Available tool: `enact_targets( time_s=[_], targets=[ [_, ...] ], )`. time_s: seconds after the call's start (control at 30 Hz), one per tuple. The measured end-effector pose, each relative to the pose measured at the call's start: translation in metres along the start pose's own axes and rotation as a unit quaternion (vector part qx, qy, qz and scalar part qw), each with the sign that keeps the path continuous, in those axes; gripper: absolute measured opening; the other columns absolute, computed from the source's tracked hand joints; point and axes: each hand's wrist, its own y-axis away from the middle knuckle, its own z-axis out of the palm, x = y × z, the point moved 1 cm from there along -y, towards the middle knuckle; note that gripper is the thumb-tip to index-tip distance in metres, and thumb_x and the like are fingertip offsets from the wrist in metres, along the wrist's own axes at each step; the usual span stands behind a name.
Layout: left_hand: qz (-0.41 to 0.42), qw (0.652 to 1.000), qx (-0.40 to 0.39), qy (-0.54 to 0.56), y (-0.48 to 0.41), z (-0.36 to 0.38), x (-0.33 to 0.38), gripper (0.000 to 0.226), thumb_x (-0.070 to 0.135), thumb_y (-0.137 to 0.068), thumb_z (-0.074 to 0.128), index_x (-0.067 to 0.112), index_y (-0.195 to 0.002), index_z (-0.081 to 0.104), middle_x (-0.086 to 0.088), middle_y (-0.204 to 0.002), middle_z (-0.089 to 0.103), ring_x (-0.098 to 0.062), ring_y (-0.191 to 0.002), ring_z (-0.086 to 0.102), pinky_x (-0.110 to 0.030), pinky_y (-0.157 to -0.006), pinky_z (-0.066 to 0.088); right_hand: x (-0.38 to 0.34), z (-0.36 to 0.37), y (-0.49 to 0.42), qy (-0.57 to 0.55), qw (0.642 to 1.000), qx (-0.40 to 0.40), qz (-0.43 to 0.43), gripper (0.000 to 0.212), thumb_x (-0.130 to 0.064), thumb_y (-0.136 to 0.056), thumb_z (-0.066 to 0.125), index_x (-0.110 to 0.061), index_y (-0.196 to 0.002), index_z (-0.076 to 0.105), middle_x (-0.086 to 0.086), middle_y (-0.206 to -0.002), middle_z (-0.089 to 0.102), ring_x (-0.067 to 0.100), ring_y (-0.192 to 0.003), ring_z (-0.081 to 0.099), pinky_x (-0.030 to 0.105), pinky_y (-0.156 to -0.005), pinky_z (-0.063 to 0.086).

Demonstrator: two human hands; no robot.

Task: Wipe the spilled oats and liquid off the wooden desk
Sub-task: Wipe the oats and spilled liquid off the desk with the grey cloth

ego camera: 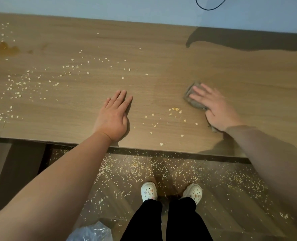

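Both hands lie on the wooden desk (161, 54). The left hand (113, 117) rests palm down with fingers straight and close together, holding nothing, its bare forearm reaching in over the front edge from the lower left. The right hand (215, 108) presses flat, fingers spread and straight, on a grey cloth (191, 100). Its sleeved forearm comes in from the right, and both the hand and the sleeve are motion-blurred. The cloth shows past the fingertips and again as a small corner by the wrist; the rest is covered by the palm. Between the hands a small cluster of oats (175, 110) lies just left of the cloth, with a few flakes trailing towards the desk's front edge. Most of the flakes are strewn over the left part of the desk, well apart from the cloth, and run out of view at the left. An amber puddle of liquid (4, 48) sits at the far left near the back, partly cut off. The wood around and beyond the right hand is bare up to the pale wall (126, 7), where a dark shadow (248, 39) covers the back corner. Below the front edge, the floor (240, 188) is thick with oats around two white clogs (148, 191). A crumpled plastic bag (92, 232) is cut off at the bottom, and only a loop of black cable (208, 8) shows at the top.
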Motion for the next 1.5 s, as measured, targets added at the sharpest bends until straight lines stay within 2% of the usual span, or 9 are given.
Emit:
enact_targets(
  time_s=[0.2, 0.33, 0.47, 0.63, 0.73, 0.9, 1.03, 1.27, 1.5],
  targets=[
    [0.0, 1.0, 0.007, 0.006, -0.001, 0.003, -0.003, 0.064, 0.024, -0.092, 0.026, 0.021, -0.156, 0.021, -0.002, -0.164, 0.012, -0.016, -0.151, 0.003, -0.033, -0.122, 0.0, -0.03, 0.013, 0.023, -0.016, 0.936, 0.166, 0.31, 0.063, -0.01, -0.092, 0.035, -0.028, -0.152, 0.029, -0.003, -0.161, 0.018, 0.023, -0.15, 0.008, 0.045, -0.123, 0.008],
    [0.001, 1.0, 0.009, 0.016, -0.001, 0.003, -0.003, 0.064, 0.024, -0.091, 0.028, 0.02, -0.155, 0.024, -0.004, -0.163, 0.014, -0.018, -0.151, 0.004, -0.037, -0.123, 0.003, -0.089, 0.037, 0.031, 0.004, 0.974, 0.091, 0.206, 0.065, -0.017, -0.089, 0.028, -0.031, -0.152, 0.02, -0.005, -0.161, 0.006, 0.019, -0.149, -0.004, 0.042, -0.121, -0.002],
    [-0.004, 0.999, 0.025, 0.03, 0.001, -0.001, 0.0, 0.066, 0.029, -0.088, 0.031, 0.017, -0.153, 0.03, -0.006, -0.163, 0.014, -0.022, -0.151, 0.001, -0.04, -0.122, -0.002, -0.068, 0.025, 0.059, -0.03, 0.991, 0.066, 0.112, 0.063, -0.009, -0.089, 0.027, -0.032, -0.148, 0.025, -0.008, -0.159, 0.01, 0.012, -0.149, -0.002, 0.043, -0.122, -0.001],
    [-0.022, 0.997, 0.052, 0.048, 0.011, -0.004, -0.009, 0.06, 0.034, -0.092, 0.031, 0.015, -0.149, 0.038, -0.004, -0.163, 0.012, -0.021, -0.151, -0.001, -0.041, -0.121, -0.004, -0.039, 0.024, 0.087, 0.013, 0.921, 0.111, 0.373, 0.067, -0.008, -0.092, 0.04, -0.023, -0.154, 0.021, -0.002, -0.162, 0.009, 0.022, -0.15, 0.003, 0.048, -0.123, 0.006],
    [-0.051, 0.997, 0.056, 0.018, 0.023, -0.007, -0.025, 0.062, 0.038, -0.094, 0.021, 0.016, -0.149, 0.037, -0.006, -0.163, 0.014, -0.022, -0.151, 0.0, -0.046, -0.122, 0.0, -0.074, 0.036, 0.069, 0.065, 0.895, 0.123, 0.424, 0.067, -0.019, -0.094, 0.041, -0.016, -0.156, 0.015, 0.009, -0.163, 0.009, 0.034, -0.15, 0.007, 0.052, -0.121, 0.012],
    [-0.11, 0.993, 0.034, -0.032, 0.031, -0.007, -0.04, 0.053, 0.031, -0.103, 0.027, 0.022, -0.155, 0.024, -0.007, -0.164, 0.007, -0.024, -0.151, -0.005, -0.046, -0.122, 0.0, -0.146, 0.059, 0.012, 0.018, 0.939, 0.121, 0.322, 0.072, -0.014, -0.094, 0.043, -0.019, -0.156, 0.006, 0.004, -0.164, -0.004, 0.028, -0.15, -0.006, 0.046, -0.122, -0.002],
    [-0.108, 0.993, 0.012, -0.037, 0.03, -0.006, -0.04, 0.057, 0.028, -0.102, 0.028, 0.024, -0.157, 0.014, -0.006, -0.164, 0.001, -0.023, -0.151, -0.007, -0.045, -0.122, 0.0, -0.134, 0.054, 0.023, 0.032, 0.98, 0.06, 0.189, 0.068, -0.017, -0.095, 0.032, -0.023, -0.155, 0.0, -0.002, -0.161, -0.013, 0.02, -0.148, -0.015, 0.041, -0.121, -0.007],
    [-0.106, 0.994, 0.026, -0.024, 0.028, -0.005, -0.042, 0.056, 0.025, -0.102, 0.031, 0.024, -0.156, 0.018, -0.007, -0.164, 0.005, -0.022, -0.151, -0.001, -0.044, -0.122, 0.003, -0.091, 0.029, -0.005, 0.031, 0.959, 0.109, 0.259, 0.067, -0.009, -0.095, 0.04, -0.019, -0.156, 0.016, 0.002, -0.164, 0.005, 0.025, -0.151, 0.001, 0.047, -0.123, 0.008],
    [-0.108, 0.994, 0.019, -0.027, 0.028, -0.006, -0.041, 0.057, 0.026, -0.101, 0.03, 0.026, -0.156, 0.016, -0.006, -0.164, 0.005, -0.021, -0.151, -0.001, -0.044, -0.122, 0.004, -0.161, 0.052, -0.011, 0.022, 0.999, 0.005, -0.035, 0.065, -0.012, -0.097, 0.042, -0.032, -0.15, 0.013, -0.012, -0.156, -0.005, 0.012, -0.145, -0.014, 0.038, -0.117, -0.013]
  ],
)
